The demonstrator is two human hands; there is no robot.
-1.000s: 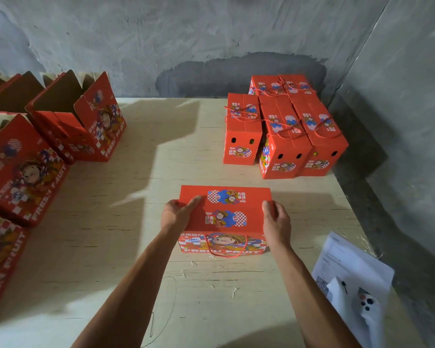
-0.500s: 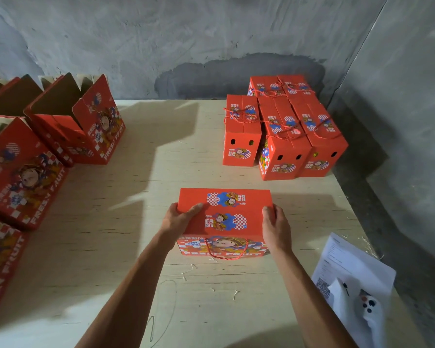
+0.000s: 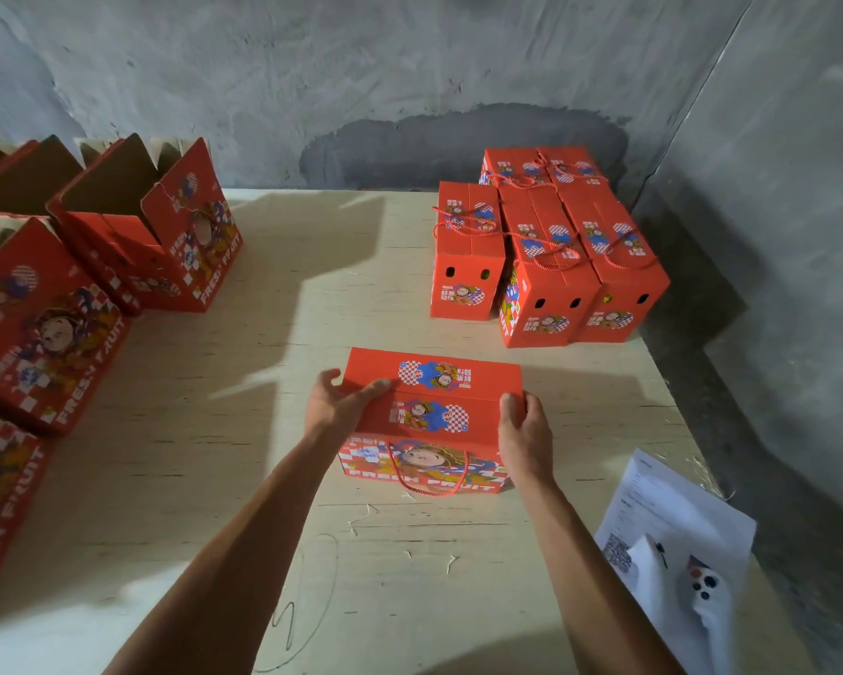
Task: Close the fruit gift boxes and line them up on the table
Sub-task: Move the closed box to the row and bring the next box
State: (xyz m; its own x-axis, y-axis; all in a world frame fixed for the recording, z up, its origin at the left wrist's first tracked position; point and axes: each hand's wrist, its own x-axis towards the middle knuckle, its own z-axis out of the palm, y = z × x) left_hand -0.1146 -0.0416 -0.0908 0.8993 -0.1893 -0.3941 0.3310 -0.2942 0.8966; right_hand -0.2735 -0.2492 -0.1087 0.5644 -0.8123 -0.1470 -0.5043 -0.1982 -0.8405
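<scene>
A red fruit gift box (image 3: 431, 397) with its top flaps folded flat stands on the wooden table (image 3: 263, 431) in front of me, its red cord handle hanging down the near face. My left hand (image 3: 339, 404) grips the box's left end, thumb on the top flap. My right hand (image 3: 524, 423) grips the right end. Several closed boxes (image 3: 546, 265) stand packed together at the far right corner. Open boxes (image 3: 137, 226) with raised flaps stand along the left edge.
A white sheet of paper (image 3: 673, 518) with a white phone (image 3: 712, 596) on it lies at the near right edge. Grey concrete walls close the table's far side and right side. Bits of straw lie on the tabletop.
Both hands stay on the box ends. The left thumb has slid further onto the top flap. The box has barely shifted on the table.
</scene>
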